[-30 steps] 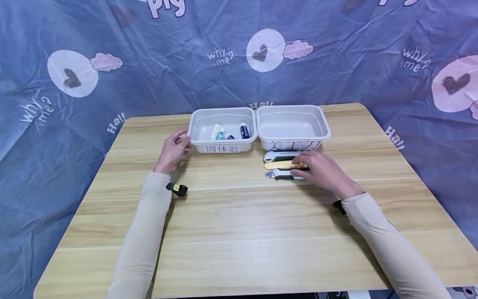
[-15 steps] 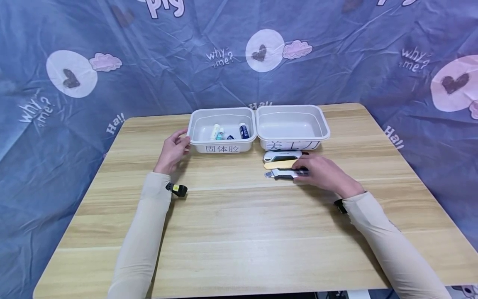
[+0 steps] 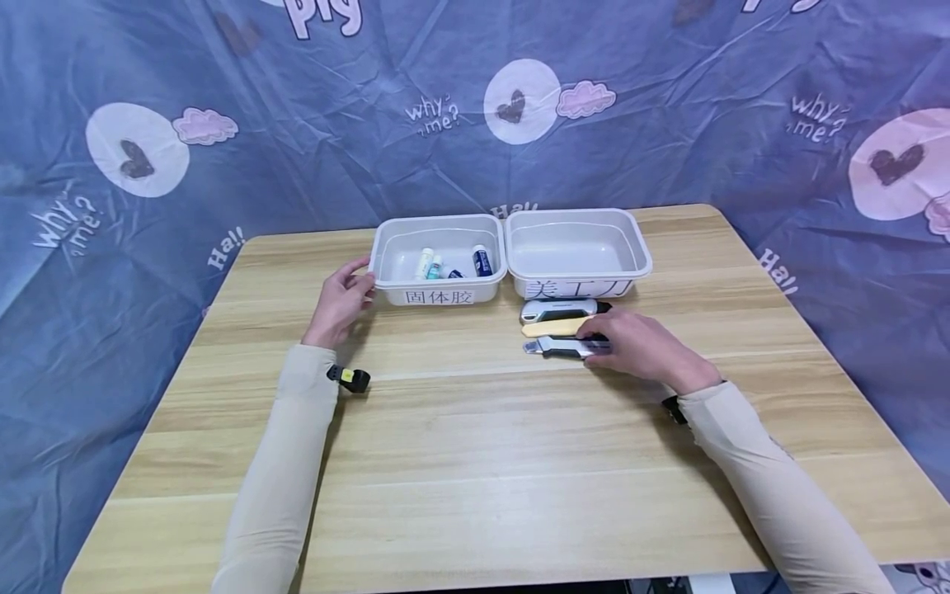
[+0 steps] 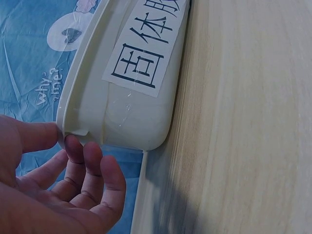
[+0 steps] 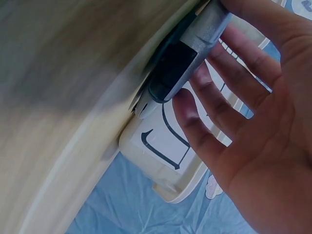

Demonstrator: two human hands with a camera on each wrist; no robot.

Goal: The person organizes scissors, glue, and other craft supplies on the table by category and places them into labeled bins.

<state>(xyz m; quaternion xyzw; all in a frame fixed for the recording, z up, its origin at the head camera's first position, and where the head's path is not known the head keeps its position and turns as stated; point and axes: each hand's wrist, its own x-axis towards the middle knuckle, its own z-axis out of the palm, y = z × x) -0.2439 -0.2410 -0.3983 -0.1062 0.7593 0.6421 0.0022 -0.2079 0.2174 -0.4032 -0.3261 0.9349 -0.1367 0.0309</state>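
Three utility knives lie side by side in front of the right bin: a silver and black one [image 3: 557, 311] farthest off, a yellow one [image 3: 552, 328] in the middle, another silver and black knife [image 3: 558, 347] nearest. My right hand [image 3: 641, 346] pinches the nearest knife by its right end, thumb on the near side and fingers on the far side. In the right wrist view, this knife's end [image 5: 178, 68] shows between thumb and fingers. My left hand [image 3: 340, 304] pinches the left bin's corner, thumb and forefinger at its rim [image 4: 61, 109].
The left bin [image 3: 438, 285], with a Chinese label, holds several glue sticks [image 3: 482, 261]. Touching its side is the right bin [image 3: 579, 275], labelled too, with a bare floor. Both stand on the wooden table [image 3: 460, 462] before a blue printed curtain [image 3: 312, 148].
My right hand has drawn slightly toward me, from over the yellow knife onto the nearest silver and black one. My left hand keeps its place on the left bin.
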